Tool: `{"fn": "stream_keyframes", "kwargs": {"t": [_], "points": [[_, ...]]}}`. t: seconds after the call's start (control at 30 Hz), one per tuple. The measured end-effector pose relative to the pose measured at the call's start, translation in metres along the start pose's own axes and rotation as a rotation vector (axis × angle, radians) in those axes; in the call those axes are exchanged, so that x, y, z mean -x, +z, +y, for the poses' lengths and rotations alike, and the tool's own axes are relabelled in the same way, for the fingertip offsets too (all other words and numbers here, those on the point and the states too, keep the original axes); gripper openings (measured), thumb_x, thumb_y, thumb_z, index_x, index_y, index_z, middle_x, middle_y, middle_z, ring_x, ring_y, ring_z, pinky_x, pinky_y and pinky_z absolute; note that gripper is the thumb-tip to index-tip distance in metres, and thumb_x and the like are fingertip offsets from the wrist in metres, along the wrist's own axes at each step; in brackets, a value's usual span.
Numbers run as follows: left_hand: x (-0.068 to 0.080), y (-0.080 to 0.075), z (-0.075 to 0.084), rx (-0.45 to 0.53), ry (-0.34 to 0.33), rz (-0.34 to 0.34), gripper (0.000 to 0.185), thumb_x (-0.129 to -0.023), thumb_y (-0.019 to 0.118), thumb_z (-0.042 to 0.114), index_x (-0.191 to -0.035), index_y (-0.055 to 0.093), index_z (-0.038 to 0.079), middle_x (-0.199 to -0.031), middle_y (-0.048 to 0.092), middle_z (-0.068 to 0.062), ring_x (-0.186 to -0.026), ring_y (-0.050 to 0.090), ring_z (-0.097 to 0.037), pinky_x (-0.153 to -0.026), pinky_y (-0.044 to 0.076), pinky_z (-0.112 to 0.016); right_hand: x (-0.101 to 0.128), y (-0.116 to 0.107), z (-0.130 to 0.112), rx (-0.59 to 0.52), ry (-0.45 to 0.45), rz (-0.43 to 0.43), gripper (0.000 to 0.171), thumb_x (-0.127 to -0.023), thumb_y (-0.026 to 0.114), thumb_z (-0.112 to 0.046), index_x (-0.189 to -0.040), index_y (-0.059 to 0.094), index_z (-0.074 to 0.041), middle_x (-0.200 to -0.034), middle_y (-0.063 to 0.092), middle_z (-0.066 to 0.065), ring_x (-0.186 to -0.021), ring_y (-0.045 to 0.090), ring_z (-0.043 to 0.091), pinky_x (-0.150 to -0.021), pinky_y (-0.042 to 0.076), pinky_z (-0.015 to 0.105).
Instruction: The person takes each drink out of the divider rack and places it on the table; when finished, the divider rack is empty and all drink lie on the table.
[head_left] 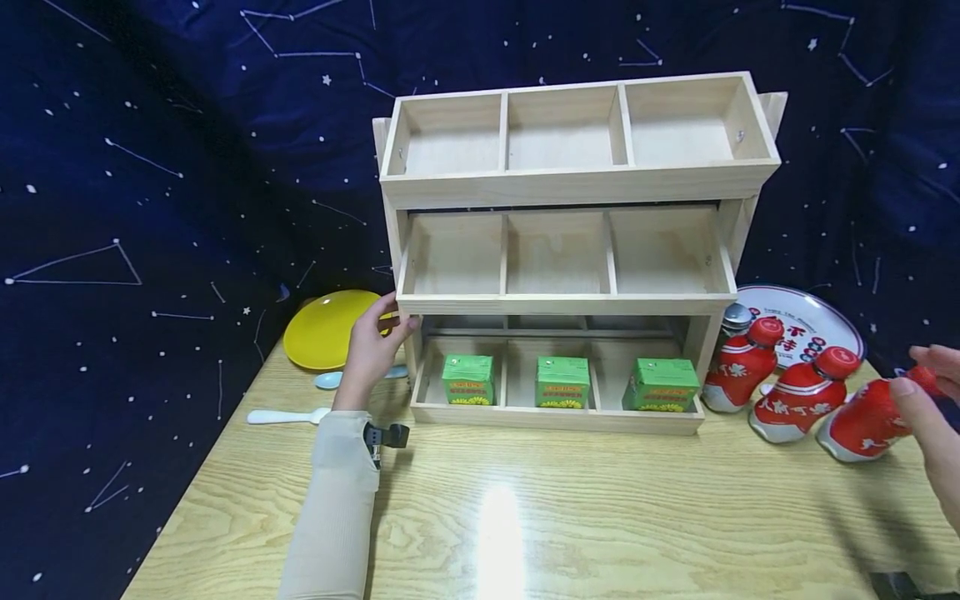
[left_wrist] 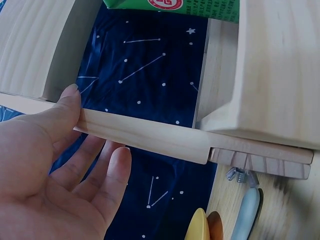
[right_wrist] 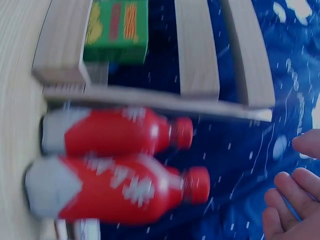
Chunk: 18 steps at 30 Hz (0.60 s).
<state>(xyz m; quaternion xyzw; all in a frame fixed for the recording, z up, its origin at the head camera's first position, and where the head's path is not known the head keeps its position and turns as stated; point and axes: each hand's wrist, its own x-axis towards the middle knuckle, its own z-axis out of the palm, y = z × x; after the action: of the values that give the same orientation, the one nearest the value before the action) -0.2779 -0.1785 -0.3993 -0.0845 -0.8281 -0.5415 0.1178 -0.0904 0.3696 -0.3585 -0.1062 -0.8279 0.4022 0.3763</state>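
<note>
A pale wooden three-tier shelf rack (head_left: 562, 304) stands on the table, each tier split into three compartments. My left hand (head_left: 373, 348) holds its left side post between thumb and fingers, as the left wrist view shows with the hand (left_wrist: 65, 150) around the post (left_wrist: 145, 135). Near the right edge, my right hand (head_left: 937, 417) is spread beside the rightmost red bottle (head_left: 866, 421), partly in front of it. In the right wrist view the fingers (right_wrist: 295, 205) hold nothing, apart from the blurred bottles (right_wrist: 115, 190). Three green boxes (head_left: 468, 379) sit in the bottom tier.
Two more red bottles (head_left: 741, 367) stand right of the rack, before a printed white plate (head_left: 806, 312) and a metal-capped jar (head_left: 737, 317). On the left are a yellow plate (head_left: 322, 329), a light-blue utensil (head_left: 327, 381) and a white utensil (head_left: 281, 417). Dark starry cloth hangs behind.
</note>
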Motion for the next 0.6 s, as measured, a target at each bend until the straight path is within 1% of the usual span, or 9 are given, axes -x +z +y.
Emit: {"fn": "stream_keyframes", "kwargs": {"t": [0.03,0.07,0.17,0.2,0.23,0.33,0.4,0.5,0.6], "points": [[0.0,0.0,0.0,0.001,0.001,-0.003,0.057,-0.093,0.07,0.03,-0.145,0.05,0.018,-0.137,0.055,-0.009,-0.118,0.057,-0.03,-0.093,0.054,-0.045,0.003,0.002,-0.006,-0.036,-0.008,-0.011,0.045,-0.098,0.055,-0.001,-0.142,0.052,-0.013,-0.133,0.054,-0.017,-0.123,0.046,-0.001,-0.107,0.029,0.012],[0.0,0.0,0.0,0.002,0.001,-0.004,0.057,-0.093,0.07,0.03,-0.145,0.05,0.017,-0.137,0.055,-0.009,-0.118,0.057,-0.031,-0.094,0.053,-0.045,0.005,0.004,-0.014,-0.056,-0.005,-0.031,0.046,-0.097,0.057,0.002,-0.14,0.054,-0.012,-0.132,0.056,-0.015,-0.122,0.049,0.0,-0.104,0.032,0.009],[0.0,-0.001,0.0,0.007,0.006,-0.002,0.058,-0.093,0.07,0.03,-0.145,0.05,0.016,-0.137,0.055,-0.01,-0.119,0.057,-0.032,-0.094,0.053,-0.047,0.009,0.015,-0.033,-0.15,-0.055,-0.093,0.048,-0.089,0.063,0.012,-0.134,0.059,-0.004,-0.125,0.062,-0.01,-0.113,0.056,0.003,-0.095,0.04,0.007],[0.0,-0.001,0.0,0.01,0.008,-0.001,0.058,-0.093,0.07,0.029,-0.145,0.05,0.016,-0.137,0.055,-0.011,-0.118,0.057,-0.033,-0.094,0.053,-0.047,0.011,0.02,-0.038,-0.155,-0.063,-0.119,0.049,-0.087,0.066,0.013,-0.133,0.06,-0.003,-0.125,0.064,-0.006,-0.113,0.057,0.004,-0.092,0.042,0.007],[0.0,-0.001,0.0,0.011,0.009,-0.001,0.057,-0.093,0.07,0.029,-0.145,0.05,0.016,-0.136,0.055,-0.011,-0.118,0.057,-0.033,-0.093,0.053,-0.047,0.012,0.024,-0.042,-0.168,-0.075,-0.152,0.05,-0.085,0.068,0.014,-0.132,0.061,-0.002,-0.125,0.064,-0.004,-0.112,0.058,0.004,-0.091,0.043,0.007],[0.001,-0.001,-0.001,0.01,0.012,0.003,0.056,-0.093,0.071,0.028,-0.144,0.051,0.016,-0.135,0.056,-0.01,-0.117,0.058,-0.032,-0.092,0.054,-0.046,0.014,0.04,-0.047,-0.149,-0.14,-0.247,0.053,-0.082,0.074,0.01,-0.132,0.062,-0.004,-0.126,0.065,-0.001,-0.11,0.059,0.0,-0.088,0.044,0.006],[0.001,-0.001,0.0,0.006,0.01,0.003,0.056,-0.093,0.071,0.028,-0.144,0.051,0.016,-0.135,0.057,-0.009,-0.116,0.059,-0.031,-0.092,0.054,-0.045,0.015,0.052,-0.046,-0.146,-0.163,-0.323,0.054,-0.082,0.077,0.005,-0.133,0.062,-0.006,-0.126,0.064,0.0,-0.111,0.057,-0.003,-0.088,0.043,0.005],[0.001,0.0,-0.001,0.001,0.007,0.004,0.056,-0.093,0.071,0.028,-0.144,0.051,0.017,-0.135,0.056,-0.008,-0.116,0.058,-0.031,-0.092,0.054,-0.045,0.014,0.069,-0.041,-0.127,-0.184,-0.42,0.054,-0.083,0.079,-0.002,-0.134,0.061,-0.009,-0.126,0.063,0.002,-0.109,0.055,-0.008,-0.087,0.041,0.002],[0.0,0.001,0.0,0.001,0.01,0.006,0.055,-0.093,0.071,0.027,-0.143,0.052,0.017,-0.134,0.057,-0.009,-0.115,0.059,-0.031,-0.092,0.054,-0.044,0.015,0.082,-0.036,-0.097,-0.176,-0.499,0.055,-0.084,0.08,-0.009,-0.135,0.059,-0.011,-0.129,0.061,0.008,-0.107,0.052,-0.013,-0.085,0.041,0.001]]}}
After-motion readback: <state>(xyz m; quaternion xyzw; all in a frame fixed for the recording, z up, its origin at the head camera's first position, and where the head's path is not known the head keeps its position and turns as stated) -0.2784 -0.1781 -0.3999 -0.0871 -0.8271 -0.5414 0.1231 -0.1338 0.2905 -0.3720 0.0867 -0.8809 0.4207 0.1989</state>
